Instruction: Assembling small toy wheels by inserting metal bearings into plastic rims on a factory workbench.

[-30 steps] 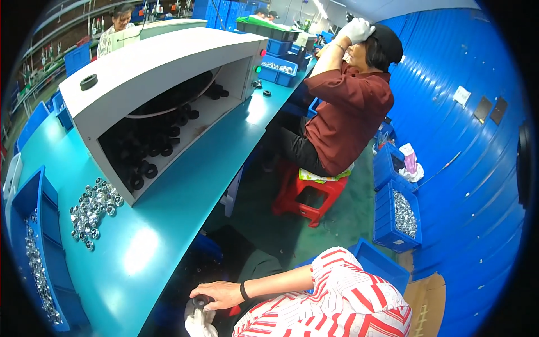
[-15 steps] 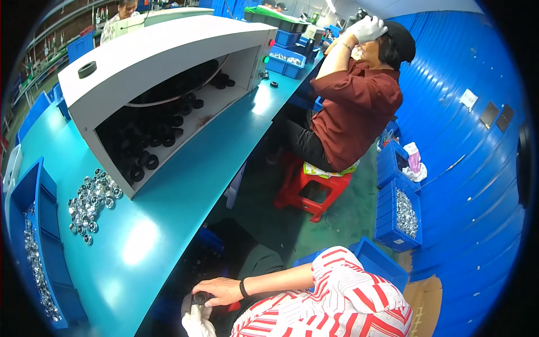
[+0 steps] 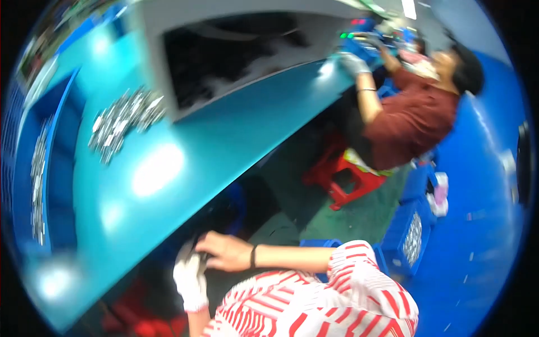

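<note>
My left hand (image 3: 191,278), in a white glove, is closed around a dark round piece, probably a black ring (image 3: 202,246), low in front of me beside the table edge. Bare and with a black band at the wrist, my right hand (image 3: 227,251) has its fingers bent onto the same ring. Motion blur and the fingers hide much of it. On the teal table (image 3: 224,135) lies a pile of small shiny metal parts (image 3: 126,121). Behind it stands a white cabinet (image 3: 151,25), its open front showing blurred black pieces (image 3: 213,76).
A blue bin (image 3: 63,168) of shiny parts stands at the table's left. To the right, a co-worker in a maroon shirt (image 3: 412,126) sits on a red stool (image 3: 331,180), a gloved hand (image 3: 355,64) at the table. Another blue bin (image 3: 398,233) stands by the blue wall.
The view has swung, so the cabinet sits higher and farther right. The co-worker's hand has come down from the head to the table. My hands stay together on the black ring.
</note>
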### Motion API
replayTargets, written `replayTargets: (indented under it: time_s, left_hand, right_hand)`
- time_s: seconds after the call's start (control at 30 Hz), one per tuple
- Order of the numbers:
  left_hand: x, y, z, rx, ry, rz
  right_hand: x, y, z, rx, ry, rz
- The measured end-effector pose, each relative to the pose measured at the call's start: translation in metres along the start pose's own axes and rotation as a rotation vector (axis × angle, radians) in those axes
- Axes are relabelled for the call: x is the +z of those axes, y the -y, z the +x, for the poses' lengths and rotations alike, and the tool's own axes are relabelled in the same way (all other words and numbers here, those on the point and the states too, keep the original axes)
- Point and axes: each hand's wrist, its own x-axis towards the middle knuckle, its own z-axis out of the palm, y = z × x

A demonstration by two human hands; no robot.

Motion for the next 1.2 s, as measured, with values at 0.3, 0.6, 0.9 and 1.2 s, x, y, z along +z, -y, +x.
replayTargets:
  time_s: [0.3, 0.6, 0.9, 1.2]
  left_hand:
    - [-0.003, -0.011, 0.001, -0.117, 0.091, -0.509]
    - [-0.001, -0.024, -0.017, -0.059, 0.045, -0.418]
    - [-0.002, -0.021, -0.019, -0.063, 0.052, -0.416]
    - [-0.007, -0.020, -0.019, -0.042, 0.058, -0.363]
  right_hand:
    - [-0.008, 0.007, 0.009, 0.130, -0.106, 0.238]
    - [-0.006, 0.013, 0.008, 0.094, -0.079, 0.400]
    - [-0.002, 0.010, 0.007, 0.127, -0.059, 0.466]
    - [-0.003, 0.009, 0.011, 0.102, -0.023, 0.435]
